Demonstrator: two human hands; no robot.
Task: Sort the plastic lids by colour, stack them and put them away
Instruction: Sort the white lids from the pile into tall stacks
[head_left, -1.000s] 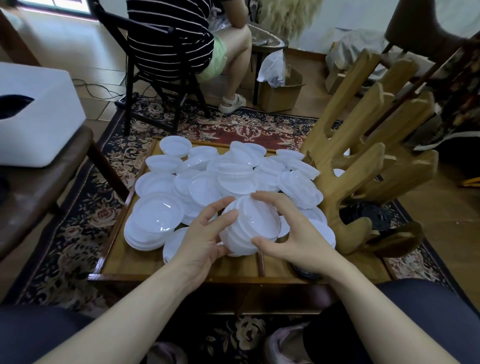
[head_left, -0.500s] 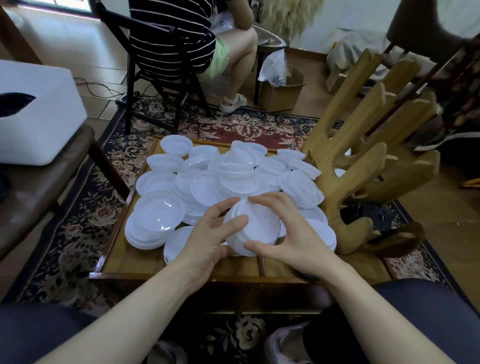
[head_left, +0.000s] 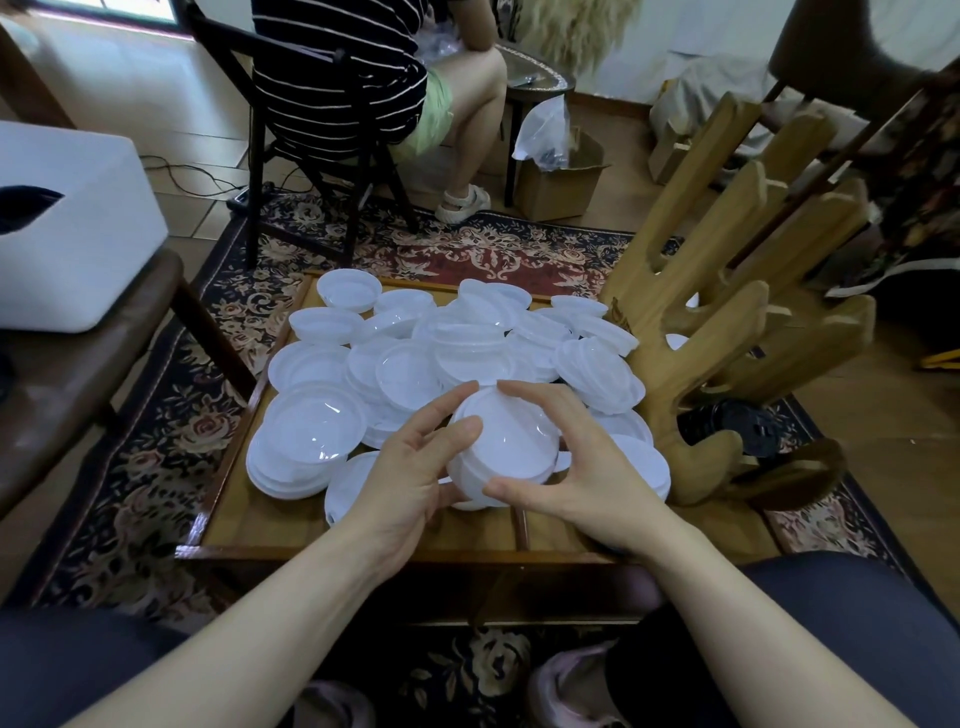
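Head view. Item: small stack of round white plastic lids (head_left: 501, 447), held tilted above the near middle of the low wooden tray table (head_left: 260, 525); left hand (head_left: 410, 478) cups the stack's left edge, fingers curved round the rim, thumb at the top; right hand (head_left: 587, 467) grips the right edge, fingers arched over the top, thumb along the near rim. Item: loose heap of round white plastic lids (head_left: 467, 338), spread over the table's far and middle part, many overlapping; a taller stack of white lids with a clear domed top (head_left: 306, 441) sits at the table's left side, just beside the left hand. Item: black round lids (head_left: 737, 426), low on the right, behind the pale wooden branched rack (head_left: 727, 312) standing at the table's right edge. Surroundings: patterned red and dark floral rug (head_left: 156, 415) under the table; white box (head_left: 67, 223) on a brown seat at left; a seated person in a striped top (head_left: 332, 57) on a dark wooden chair (head_left: 291, 156) beyond; open cardboard box (head_left: 561, 182) on the floor.
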